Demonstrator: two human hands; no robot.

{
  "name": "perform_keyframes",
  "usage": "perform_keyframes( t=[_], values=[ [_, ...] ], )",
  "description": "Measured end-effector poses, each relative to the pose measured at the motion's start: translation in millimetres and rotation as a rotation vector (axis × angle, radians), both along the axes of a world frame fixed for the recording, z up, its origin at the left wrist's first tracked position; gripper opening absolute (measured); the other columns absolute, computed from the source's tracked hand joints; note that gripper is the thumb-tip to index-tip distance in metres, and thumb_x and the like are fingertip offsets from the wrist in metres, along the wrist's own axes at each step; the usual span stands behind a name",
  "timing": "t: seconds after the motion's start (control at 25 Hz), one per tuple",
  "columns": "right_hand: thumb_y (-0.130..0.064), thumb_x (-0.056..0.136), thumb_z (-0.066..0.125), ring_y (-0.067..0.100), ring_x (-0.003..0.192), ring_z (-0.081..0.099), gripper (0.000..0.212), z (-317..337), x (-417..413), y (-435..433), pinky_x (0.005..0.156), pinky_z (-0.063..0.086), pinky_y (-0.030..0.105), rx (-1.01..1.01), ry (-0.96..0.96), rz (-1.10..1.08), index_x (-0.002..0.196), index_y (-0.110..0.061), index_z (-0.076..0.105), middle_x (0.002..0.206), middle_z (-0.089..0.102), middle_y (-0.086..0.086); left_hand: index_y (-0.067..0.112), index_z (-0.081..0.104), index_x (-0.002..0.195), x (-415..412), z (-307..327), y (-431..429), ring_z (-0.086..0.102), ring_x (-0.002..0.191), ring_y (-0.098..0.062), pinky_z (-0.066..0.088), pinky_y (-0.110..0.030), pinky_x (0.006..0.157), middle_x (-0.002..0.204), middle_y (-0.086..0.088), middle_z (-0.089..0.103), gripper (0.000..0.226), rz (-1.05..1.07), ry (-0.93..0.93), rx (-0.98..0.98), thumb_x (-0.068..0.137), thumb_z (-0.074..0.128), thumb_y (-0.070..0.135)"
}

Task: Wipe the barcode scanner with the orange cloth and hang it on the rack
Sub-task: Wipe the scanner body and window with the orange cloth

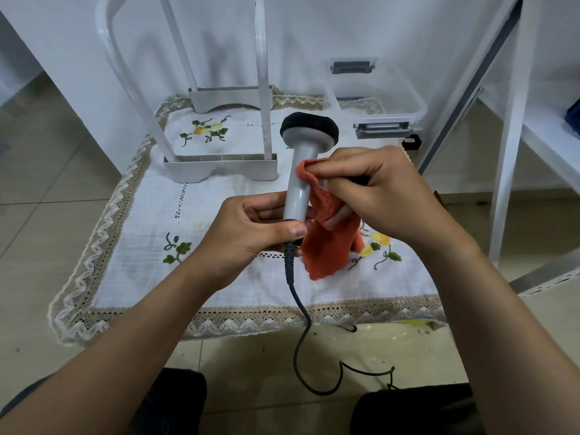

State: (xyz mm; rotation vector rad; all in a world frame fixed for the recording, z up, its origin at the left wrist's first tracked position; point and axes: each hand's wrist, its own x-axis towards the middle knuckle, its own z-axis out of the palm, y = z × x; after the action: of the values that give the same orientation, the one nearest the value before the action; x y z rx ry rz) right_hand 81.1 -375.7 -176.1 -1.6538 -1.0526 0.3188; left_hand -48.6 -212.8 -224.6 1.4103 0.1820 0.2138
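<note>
A grey barcode scanner (303, 158) with a black head stands upright above the table, its dark cable (298, 306) trailing down to the floor. My left hand (248, 233) grips the bottom of its handle. The orange cloth (329, 246) is bunched in my right hand (376, 189) and pressed against the right side of the handle, its loose end hanging down. The white rack (219, 164) with tall rounded bars stands on the table behind and to the left of the scanner.
A white embroidered tablecloth (150, 215) with lace trim covers the low table. A clear plastic box (376, 92) with a grey latch sits at the back right. White shelving (514, 136) stands to the right. My knees show at the bottom.
</note>
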Motion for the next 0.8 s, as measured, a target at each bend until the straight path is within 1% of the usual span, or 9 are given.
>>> perform_keyframes(
  t=[0.12,0.2,0.32,0.4,0.52,0.6,0.72,0.8],
  values=[
    [0.002,0.099,0.063,0.031,0.072,0.075,0.028,0.2,2.1,1.5,0.057,0.066,0.039,0.056,0.007,-0.068,0.113,-0.019,0.075,0.096,0.069,0.02,0.01,0.077,0.104,1.0,-0.5,-1.0,0.075,0.091,-0.026,0.063,-0.038,0.07,0.1,-0.011,0.079,0.039,-0.01,0.006,0.016,0.066,0.08,0.017],
    [0.002,0.099,0.063,0.034,0.076,0.074,0.027,0.4,2.1,2.9,0.056,0.065,0.037,0.085,0.004,-0.094,0.114,-0.017,0.075,0.095,0.067,0.021,0.008,0.076,0.105,1.3,0.1,-1.7,0.074,0.091,-0.025,0.063,-0.04,0.071,0.101,-0.01,0.079,0.04,-0.009,0.019,0.017,0.066,0.08,0.017],
    [0.003,0.099,0.064,0.036,0.072,0.074,0.027,1.0,0.3,0.6,0.055,0.065,0.037,0.081,0.017,-0.072,0.113,-0.016,0.076,0.097,0.067,0.026,0.01,0.077,0.103,2.9,1.4,-0.7,0.076,0.094,-0.024,0.062,-0.036,0.068,0.102,-0.01,0.08,0.038,0.026,0.033,-0.038,0.066,0.079,0.018],
    [0.003,0.099,0.064,0.033,0.071,0.075,0.028,0.9,-1.7,1.1,0.056,0.065,0.037,0.072,0.029,-0.058,0.112,-0.019,0.076,0.098,0.069,0.024,0.011,0.077,0.1,2.8,2.5,1.1,0.076,0.095,-0.025,0.061,-0.034,0.067,0.103,-0.01,0.079,0.036,0.041,0.03,-0.066,0.065,0.079,0.018],
    [0.001,0.099,0.063,0.03,0.074,0.076,0.028,-1.9,-2.5,4.7,0.057,0.065,0.037,0.061,0.026,-0.061,0.115,-0.018,0.075,0.099,0.07,0.02,0.011,0.078,0.102,2.1,2.2,0.5,0.076,0.095,-0.026,0.062,-0.036,0.068,0.103,-0.011,0.079,0.035,0.032,0.028,-0.064,0.067,0.079,0.015],
    [0.001,0.099,0.063,0.027,0.07,0.077,0.027,-2.2,-2.2,4.7,0.056,0.065,0.036,0.029,0.011,-0.057,0.115,-0.017,0.075,0.102,0.071,0.019,0.011,0.076,0.104,2.0,0.7,-1.5,0.076,0.093,-0.025,0.062,-0.037,0.068,0.102,-0.01,0.08,0.038,0.032,0.035,-0.056,0.067,0.079,0.015],
    [0.002,0.098,0.064,0.015,0.069,0.077,0.025,0.9,-2.9,0.7,0.056,0.064,0.029,-0.064,0.002,0.028,0.114,-0.013,0.077,0.104,0.074,0.016,0.013,0.076,0.104,1.8,-0.5,-2.5,0.077,0.092,-0.027,0.062,-0.037,0.068,0.1,-0.01,0.08,0.039,0.042,0.04,-0.056,0.066,0.079,0.017],
    [0.001,0.098,0.065,0.011,0.071,0.077,0.025,1.7,-3.1,0.2,0.057,0.063,0.026,-0.069,0.005,0.029,0.113,-0.014,0.077,0.103,0.075,0.015,0.012,0.076,0.105,1.8,0.0,-2.4,0.076,0.093,-0.027,0.062,-0.037,0.068,0.101,-0.011,0.08,0.04,0.041,0.042,-0.06,0.065,0.079,0.018]
  ],
)
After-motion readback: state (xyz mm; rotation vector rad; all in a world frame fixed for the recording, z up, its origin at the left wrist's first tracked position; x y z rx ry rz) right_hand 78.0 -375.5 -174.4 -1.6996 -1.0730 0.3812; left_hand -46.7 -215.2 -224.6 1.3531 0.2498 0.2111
